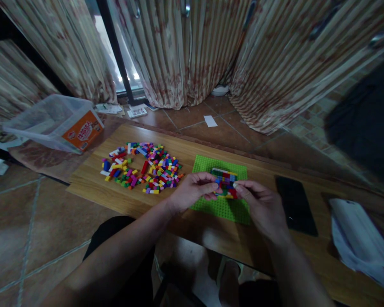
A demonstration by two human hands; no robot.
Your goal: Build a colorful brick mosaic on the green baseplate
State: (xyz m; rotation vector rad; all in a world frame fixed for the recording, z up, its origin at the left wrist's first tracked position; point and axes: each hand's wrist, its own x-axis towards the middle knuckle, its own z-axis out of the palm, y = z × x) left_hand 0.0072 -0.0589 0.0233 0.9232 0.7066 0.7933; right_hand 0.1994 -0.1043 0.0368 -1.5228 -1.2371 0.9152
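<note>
A bright green studded baseplate [222, 209] lies on the wooden bench, with a multicoloured block of toy bricks [225, 176] built on it. Over the left side of that block, my left hand [196, 187] is closed, thumb and forefinger pinching a blue toy brick [217, 182]. My right hand [259, 200] is closed at the block's right side, and a small white toy brick [235, 184] shows at its fingertips. Fingers of both hands hide part of the block, so I cannot tell whether the held bricks touch it.
Loose coloured bricks [144, 167] are spread over the bench [166, 138] to the left. Beyond them stands a clear plastic bin [51, 121] with an orange label. A black flat phone-like slab [296, 205] and a white packet [360, 232] lie to the right. Curtains [179, 55] hang behind.
</note>
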